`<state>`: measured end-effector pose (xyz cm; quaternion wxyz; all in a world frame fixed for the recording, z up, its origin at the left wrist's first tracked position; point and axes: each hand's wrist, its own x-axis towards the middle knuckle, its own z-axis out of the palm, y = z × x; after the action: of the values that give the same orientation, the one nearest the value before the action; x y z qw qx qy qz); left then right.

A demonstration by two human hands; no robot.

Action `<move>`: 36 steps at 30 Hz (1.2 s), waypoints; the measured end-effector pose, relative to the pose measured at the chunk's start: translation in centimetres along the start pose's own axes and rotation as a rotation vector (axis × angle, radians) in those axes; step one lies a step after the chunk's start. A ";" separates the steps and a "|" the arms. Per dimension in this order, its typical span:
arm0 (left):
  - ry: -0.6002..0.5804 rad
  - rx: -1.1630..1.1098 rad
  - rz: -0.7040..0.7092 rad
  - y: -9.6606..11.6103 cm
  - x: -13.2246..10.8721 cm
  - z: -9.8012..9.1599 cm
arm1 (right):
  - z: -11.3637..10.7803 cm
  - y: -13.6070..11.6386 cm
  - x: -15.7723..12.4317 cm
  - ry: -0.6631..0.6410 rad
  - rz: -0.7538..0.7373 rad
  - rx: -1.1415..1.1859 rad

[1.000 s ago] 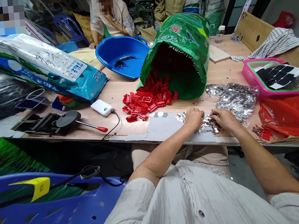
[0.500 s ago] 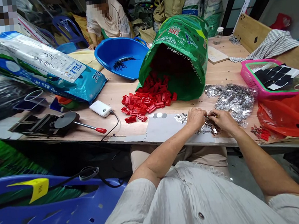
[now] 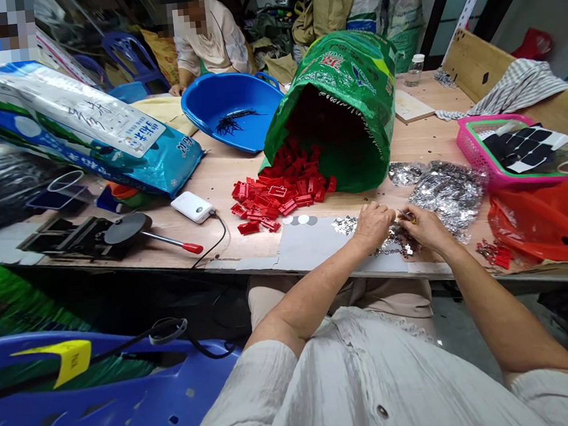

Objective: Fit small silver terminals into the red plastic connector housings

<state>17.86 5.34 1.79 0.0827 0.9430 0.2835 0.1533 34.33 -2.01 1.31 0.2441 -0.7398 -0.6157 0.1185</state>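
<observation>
My left hand (image 3: 374, 224) is closed in a pinch over small shiny metal pieces (image 3: 344, 225) at the table's front edge; what its fingertips hold is too small to make out. Close beside it, my right hand (image 3: 425, 229) is closed on a small thin tool (image 3: 407, 216) with a yellowish part showing at the fingers. The tool's tip points toward my left fingertips. Beneath both hands more metal pieces are scattered, partly hidden by the fingers. A grey sheet (image 3: 312, 247) lies under my left wrist.
Red plastic parts (image 3: 267, 198) spill from a green bag (image 3: 335, 67). Clear bags of metal pieces (image 3: 447, 190) lie beyond my right hand, near a pink basket (image 3: 469, 148) and red bag (image 3: 556, 220). A lever tool (image 3: 127, 229), power bank (image 3: 193, 207) and blue basin (image 3: 193, 108) are leftward. Someone (image 3: 212, 39) sits opposite.
My right hand has turned slightly, and the yellowish part of the tool now shows. The left hand has shifted a little. The person opposite has moved slightly right in view.
</observation>
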 end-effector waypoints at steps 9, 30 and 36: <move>-0.058 -0.067 -0.161 -0.5 0.1 0.0 | 0.2 -0.3 0.0 0.068 0.024 0.094; -0.039 -0.353 -0.332 -0.6 0.5 -0.7 | 0.9 -0.1 0.4 0.032 0.058 0.206; -0.045 -0.470 -0.360 -0.6 0.5 -0.9 | 1.0 -0.9 0.2 0.048 0.009 0.138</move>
<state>17.68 6.23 2.58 0.3306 0.8358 0.4011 0.1768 33.15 -1.45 0.94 0.3088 -0.7266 -0.5966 0.1438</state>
